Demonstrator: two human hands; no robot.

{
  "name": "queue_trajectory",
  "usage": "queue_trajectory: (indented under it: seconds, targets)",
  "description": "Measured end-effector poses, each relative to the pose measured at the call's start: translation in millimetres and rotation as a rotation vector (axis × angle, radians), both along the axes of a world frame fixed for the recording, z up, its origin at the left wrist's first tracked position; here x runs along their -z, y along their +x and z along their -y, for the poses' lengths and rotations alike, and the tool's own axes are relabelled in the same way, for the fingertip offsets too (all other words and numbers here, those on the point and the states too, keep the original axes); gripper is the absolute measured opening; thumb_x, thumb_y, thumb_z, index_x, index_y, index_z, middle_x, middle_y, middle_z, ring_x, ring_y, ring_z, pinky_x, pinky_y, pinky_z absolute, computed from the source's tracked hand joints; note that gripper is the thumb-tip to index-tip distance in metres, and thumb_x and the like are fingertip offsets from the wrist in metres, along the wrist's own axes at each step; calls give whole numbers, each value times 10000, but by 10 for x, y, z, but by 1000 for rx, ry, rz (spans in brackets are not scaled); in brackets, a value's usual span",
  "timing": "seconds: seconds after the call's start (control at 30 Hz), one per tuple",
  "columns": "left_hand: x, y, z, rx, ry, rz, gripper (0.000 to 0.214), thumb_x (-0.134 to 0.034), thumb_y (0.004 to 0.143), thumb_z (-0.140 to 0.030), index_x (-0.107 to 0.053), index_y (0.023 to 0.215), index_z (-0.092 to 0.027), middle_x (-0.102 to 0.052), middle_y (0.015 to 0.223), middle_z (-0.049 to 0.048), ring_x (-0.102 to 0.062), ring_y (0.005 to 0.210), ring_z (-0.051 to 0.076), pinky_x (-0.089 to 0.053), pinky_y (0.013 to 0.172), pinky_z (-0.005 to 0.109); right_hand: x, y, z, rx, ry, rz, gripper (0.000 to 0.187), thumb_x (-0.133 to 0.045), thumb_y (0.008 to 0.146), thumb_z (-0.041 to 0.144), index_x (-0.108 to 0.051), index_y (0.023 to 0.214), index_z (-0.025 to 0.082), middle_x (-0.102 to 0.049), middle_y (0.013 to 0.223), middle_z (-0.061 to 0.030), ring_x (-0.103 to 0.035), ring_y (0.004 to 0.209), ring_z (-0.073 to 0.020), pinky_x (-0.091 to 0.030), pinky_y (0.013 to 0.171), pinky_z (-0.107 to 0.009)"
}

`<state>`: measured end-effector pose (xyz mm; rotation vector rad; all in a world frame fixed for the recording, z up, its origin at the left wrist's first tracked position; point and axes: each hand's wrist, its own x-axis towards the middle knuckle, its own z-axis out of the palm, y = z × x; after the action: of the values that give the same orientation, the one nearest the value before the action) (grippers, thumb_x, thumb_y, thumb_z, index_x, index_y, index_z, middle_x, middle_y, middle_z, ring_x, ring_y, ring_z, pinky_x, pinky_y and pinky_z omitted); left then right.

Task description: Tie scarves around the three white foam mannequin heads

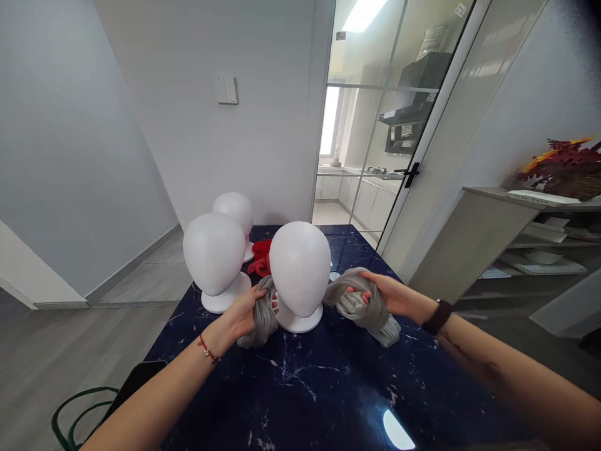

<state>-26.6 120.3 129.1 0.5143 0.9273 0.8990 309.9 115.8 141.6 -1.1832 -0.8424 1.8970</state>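
Head view: grey fabric (375, 317) within left hand (243, 313) and right hand (385, 292)

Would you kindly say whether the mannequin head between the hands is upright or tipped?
Upright: the foam mannequin head rests on its round base, crown uppermost.

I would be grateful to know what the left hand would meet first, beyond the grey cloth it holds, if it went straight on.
The left hand would probably meet the rightmost white head form, though the depth between them is hard to judge.
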Motion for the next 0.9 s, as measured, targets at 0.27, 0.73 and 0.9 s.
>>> queue_trajectory:
  seconds: [0.27,0.73,0.9]
  targets:
    - [22,105,224,55,-130,-80,267,-373,927,-292,-518,1091,-138,-662,700,53,-609,530,155,-508,553,270,107,-291,443,-49,-71,-96,360,-492,862,490,-608,1007,183,-661,911,-99,-552,549,-119,-538,583,-257]
    - [-106,-92,429,205,-110,-138,145,-553,772,-69,-609,904,-94,-685,735,88,-671,693,196,-534,741,322,159,-284,291,-54,-74,-155,357,-531,835,495,-583,1049,214,-650,947,-91,-570,620,-147,-550,705,-369]
    - [73,-233,216,34,47,-150,244,-580,800,-121,-585,1041,-160,-694,740,46,-671,629,181,-517,587,260,135,-297,274,-48,-74,-179,315,-544,836,467,-577,1043,231,-651,936,-87,-562,607,-142,-546,718,-381]
